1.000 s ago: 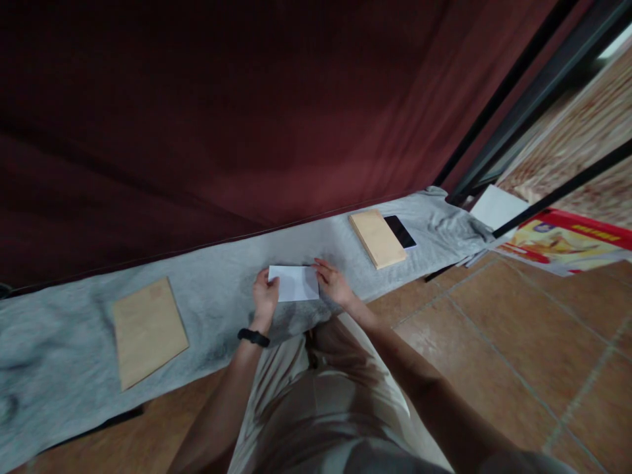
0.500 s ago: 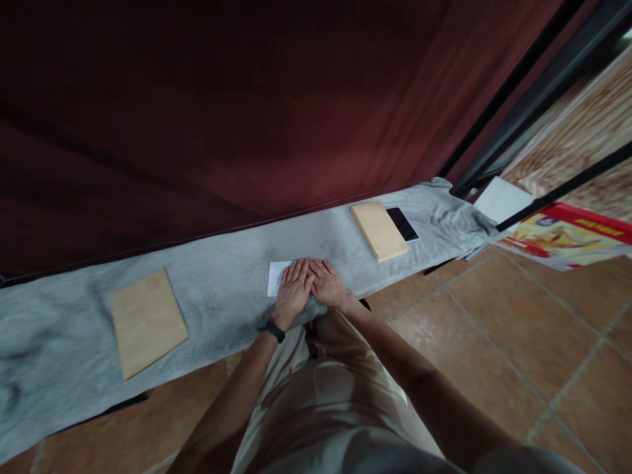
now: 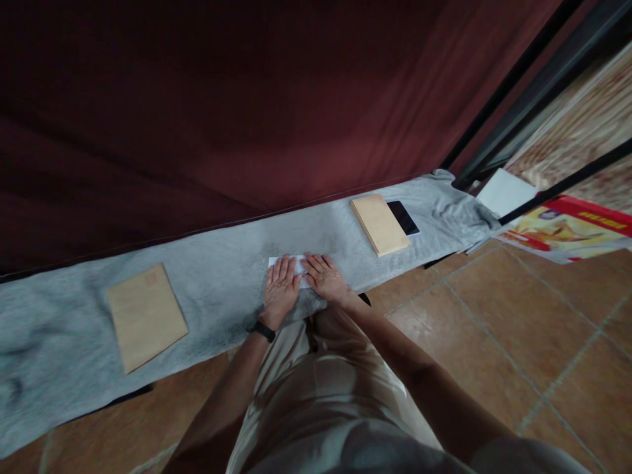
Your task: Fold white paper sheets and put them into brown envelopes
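Note:
A small white sheet of paper lies flat on the grey cloth in front of me, mostly covered by my hands. My left hand, with a black band on its wrist, rests palm down on the sheet's left part, fingers stretched out. On its right part lies my right hand, also flat with the fingers extended. A narrow strip of white shows between the two hands. To the left is a brown paper envelope; a stack of brown envelopes sits to the right.
Partly beside and under the stack lies a dark-screened phone. The grey cloth covers a narrow bench along a dark red curtain. At the right stand black metal bars, and a red and yellow printed box is near the tiled floor.
My left hand has slid left across the paper, away from my right hand, so the hands no longer touch. White paper now shows between them. My right hand stays nearly in place.

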A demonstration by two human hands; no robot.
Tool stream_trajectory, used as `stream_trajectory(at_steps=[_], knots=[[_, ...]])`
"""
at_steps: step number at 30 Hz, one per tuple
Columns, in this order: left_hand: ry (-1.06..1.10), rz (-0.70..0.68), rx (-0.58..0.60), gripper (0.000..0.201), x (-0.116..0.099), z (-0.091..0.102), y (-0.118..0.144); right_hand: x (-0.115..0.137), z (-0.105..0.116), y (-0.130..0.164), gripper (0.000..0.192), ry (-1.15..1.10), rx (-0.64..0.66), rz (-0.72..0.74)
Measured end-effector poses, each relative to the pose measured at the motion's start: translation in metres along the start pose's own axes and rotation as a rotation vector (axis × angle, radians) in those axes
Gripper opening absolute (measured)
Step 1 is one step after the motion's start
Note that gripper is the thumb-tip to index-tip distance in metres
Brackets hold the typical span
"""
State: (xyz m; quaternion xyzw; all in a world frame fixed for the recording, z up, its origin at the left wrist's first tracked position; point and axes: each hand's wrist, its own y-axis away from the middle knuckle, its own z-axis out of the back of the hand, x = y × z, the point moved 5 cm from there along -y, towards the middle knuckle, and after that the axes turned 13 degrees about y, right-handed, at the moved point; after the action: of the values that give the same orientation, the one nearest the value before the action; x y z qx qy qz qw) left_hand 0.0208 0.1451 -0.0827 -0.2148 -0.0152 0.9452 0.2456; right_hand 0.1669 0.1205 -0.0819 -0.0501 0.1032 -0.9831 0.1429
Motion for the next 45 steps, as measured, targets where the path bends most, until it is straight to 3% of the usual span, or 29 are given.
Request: stream_trajectory(at_steps=[15, 26, 45], knots=[[0.015, 0.014, 0.000, 0.060, 0.000, 0.003, 0.003, 0.001, 0.001, 0.000, 0.049, -0.017, 0.023, -0.006], [0.021, -0.068, 0.058, 0.057, -0.021, 0.001, 0.017, 0.000, 0.004, -0.001, 0.049, -0.044, 0.028, -0.024], [0.055, -0.043, 0.028, 0.057, -0.012, 0.007, 0.018, -0.001, 0.001, 0.000, 0.050, -0.071, 0.034, -0.035]])
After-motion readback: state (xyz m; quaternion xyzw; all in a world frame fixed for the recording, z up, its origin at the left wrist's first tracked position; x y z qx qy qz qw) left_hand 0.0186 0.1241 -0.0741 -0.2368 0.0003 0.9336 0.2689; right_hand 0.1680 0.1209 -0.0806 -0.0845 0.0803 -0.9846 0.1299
